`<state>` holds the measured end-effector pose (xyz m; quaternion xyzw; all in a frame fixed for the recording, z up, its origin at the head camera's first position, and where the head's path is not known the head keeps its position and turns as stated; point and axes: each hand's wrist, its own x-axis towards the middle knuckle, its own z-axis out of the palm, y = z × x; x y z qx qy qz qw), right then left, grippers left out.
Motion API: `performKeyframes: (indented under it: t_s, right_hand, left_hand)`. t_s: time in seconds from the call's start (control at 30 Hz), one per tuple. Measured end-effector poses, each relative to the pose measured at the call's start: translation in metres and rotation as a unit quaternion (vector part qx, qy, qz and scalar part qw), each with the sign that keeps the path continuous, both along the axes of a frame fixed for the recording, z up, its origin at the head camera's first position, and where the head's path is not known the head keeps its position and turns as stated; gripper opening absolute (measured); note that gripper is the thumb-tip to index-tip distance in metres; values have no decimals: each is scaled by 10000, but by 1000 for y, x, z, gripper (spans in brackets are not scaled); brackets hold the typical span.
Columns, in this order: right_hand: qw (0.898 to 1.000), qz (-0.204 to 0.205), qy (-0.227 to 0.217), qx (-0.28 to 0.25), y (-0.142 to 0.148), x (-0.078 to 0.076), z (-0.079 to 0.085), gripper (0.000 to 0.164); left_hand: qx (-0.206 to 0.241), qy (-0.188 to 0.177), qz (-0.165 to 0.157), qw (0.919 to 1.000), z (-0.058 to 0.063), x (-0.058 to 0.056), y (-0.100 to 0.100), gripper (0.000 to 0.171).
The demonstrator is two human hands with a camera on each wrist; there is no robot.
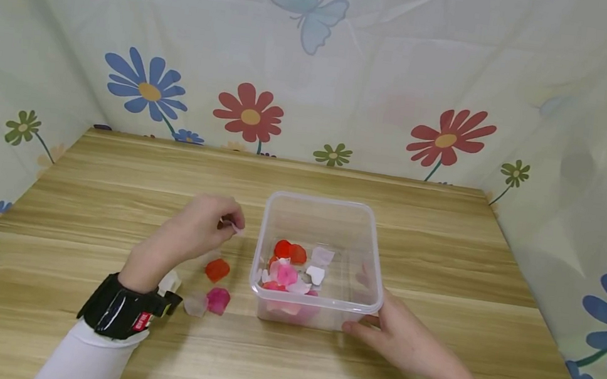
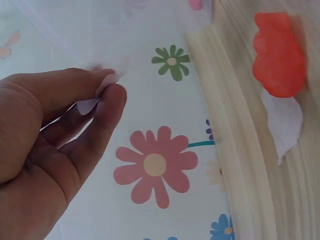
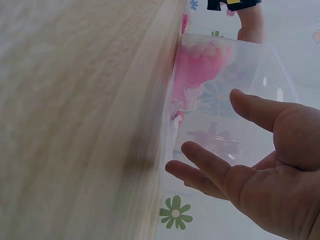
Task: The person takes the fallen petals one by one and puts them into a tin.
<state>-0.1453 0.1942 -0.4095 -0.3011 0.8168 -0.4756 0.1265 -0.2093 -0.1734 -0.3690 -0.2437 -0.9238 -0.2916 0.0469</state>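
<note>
Between thumb and fingertips, my left hand (image 1: pixel 193 226) pinches a pale petal (image 2: pixel 90 106), just left of a clear plastic box (image 1: pixel 318 302). Red, pink and white petals (image 1: pixel 287 274) lie inside the box, mostly toward its left side. At the box's front right corner is my right hand (image 1: pixel 405 335), its thumb by the front wall and fingers along the right side. The right wrist view shows those fingers (image 3: pixel 205 165) extended and spread from the thumb against the clear wall.
On the wooden table (image 1: pixel 470 267), a red petal (image 1: pixel 217 270), a pink petal (image 1: pixel 218 300) and a whitish petal (image 1: pixel 195 304) lie left of the box. Another pale petal is partly hidden by the left wrist. A flower-printed cloth (image 1: pixel 377 97) surrounds the table's back and sides.
</note>
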Motion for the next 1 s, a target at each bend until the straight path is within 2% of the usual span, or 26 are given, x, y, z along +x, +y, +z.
performKeyframes:
  t_s: [0.2,0.37,0.63,1.0]
  right_hand:
    - [10000,-53,29,68,0,0,0,84]
    - [10000,-52,49,70,1,-1,-1,81]
    - [10000,-26,70,21,0,1,-2,79]
    - [10000,-25,-19,-27,1,0,-1,81]
  left_hand:
    - [485,808,207,9953,12,8,7,14]
    - [881,1252,110,9881,22,19,18,15]
    - [1149,1284,-585,9833,31,35,43,19]
    - [718,1035,-1077,9862,26,41,57,26]
